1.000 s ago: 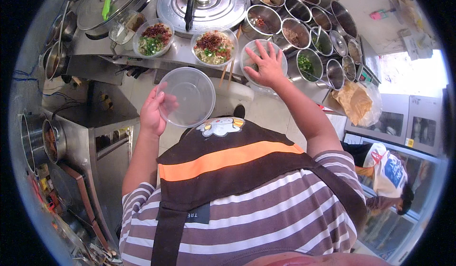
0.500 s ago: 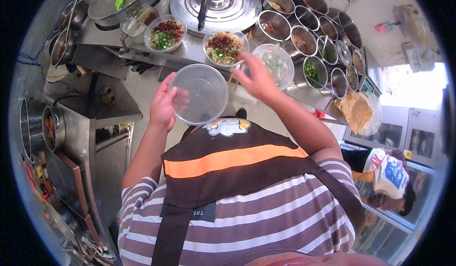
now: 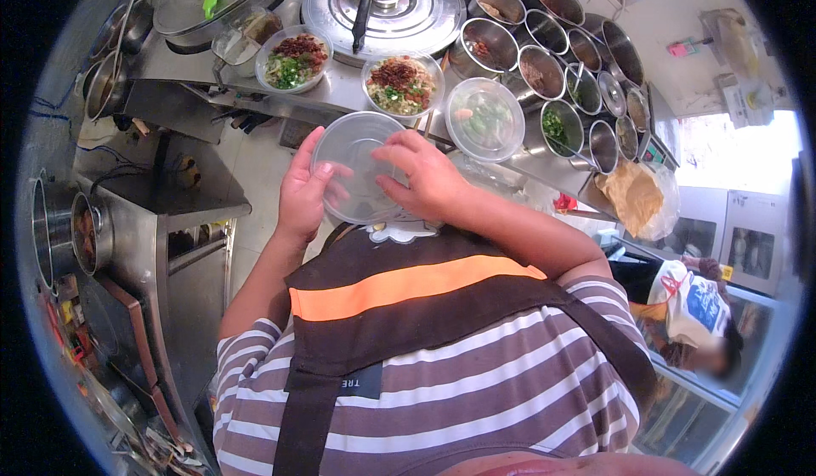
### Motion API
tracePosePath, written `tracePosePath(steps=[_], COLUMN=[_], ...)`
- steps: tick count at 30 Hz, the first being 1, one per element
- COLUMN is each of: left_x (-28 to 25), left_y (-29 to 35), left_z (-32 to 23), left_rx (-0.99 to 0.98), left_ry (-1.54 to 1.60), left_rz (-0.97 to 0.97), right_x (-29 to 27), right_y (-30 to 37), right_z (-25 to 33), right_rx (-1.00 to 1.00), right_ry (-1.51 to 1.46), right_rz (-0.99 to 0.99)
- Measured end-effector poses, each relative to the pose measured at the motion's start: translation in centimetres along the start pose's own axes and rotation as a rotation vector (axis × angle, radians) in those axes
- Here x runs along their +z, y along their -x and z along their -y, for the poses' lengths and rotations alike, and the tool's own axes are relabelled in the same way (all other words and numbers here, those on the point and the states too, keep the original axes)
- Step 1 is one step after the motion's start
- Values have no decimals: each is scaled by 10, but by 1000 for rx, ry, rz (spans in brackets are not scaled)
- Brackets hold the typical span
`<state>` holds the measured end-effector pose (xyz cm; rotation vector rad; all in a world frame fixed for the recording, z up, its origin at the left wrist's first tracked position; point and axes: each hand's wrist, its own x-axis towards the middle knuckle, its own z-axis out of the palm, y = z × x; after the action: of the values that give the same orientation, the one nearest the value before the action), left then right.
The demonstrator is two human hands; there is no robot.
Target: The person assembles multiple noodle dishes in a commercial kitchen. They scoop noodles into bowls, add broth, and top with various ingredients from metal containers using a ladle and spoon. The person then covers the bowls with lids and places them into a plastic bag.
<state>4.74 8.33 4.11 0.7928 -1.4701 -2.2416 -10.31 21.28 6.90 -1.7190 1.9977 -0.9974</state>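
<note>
My left hand grips a clear round plastic lid by its left edge, with fingers showing through the plastic. Over the right part of this lid is my right hand, its fingers bent and the thumb apart from them; whether they touch the plastic I cannot tell. Beyond the lid, on the steel counter, stand a clear bowl of food with dark red topping and chopped greens and a similar bowl farther left. To their right sits a clear round container, with greens showing dimly through its cloudy top.
Several steel pots of ingredients, one with chopped greens, crowd the right counter. A large steel lid with a black-handled ladle on it lies behind the bowls. At left stands a steel cabinet. Another person is at far right.
My right hand has moved left and nearer to me, from beside the round container to over the lid. My left hand keeps hold of the lid, nearly in place.
</note>
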Motion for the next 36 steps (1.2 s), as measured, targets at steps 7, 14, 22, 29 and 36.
tracePosePath(steps=[7,14,22,29,36], left_x=[0,-4,-15,-74,-90], left_y=[1,3,-7,-37,-74], left_z=[-1,1,5,56,75], left_rx=[27,72,-78,-170,-80], left_ry=[20,0,331,348,-51], left_rz=[-32,-28,-183,-229,-253], right_x=[-8,-18,-25,-57,-41], right_y=[-13,-23,-29,-62,-115], right_z=[-18,-20,-41,-118,-177], right_rx=[266,349,635,754,739], right_ry=[-7,-248,-996,-911,-53], right_rz=[-79,-74,109,-113,-93])
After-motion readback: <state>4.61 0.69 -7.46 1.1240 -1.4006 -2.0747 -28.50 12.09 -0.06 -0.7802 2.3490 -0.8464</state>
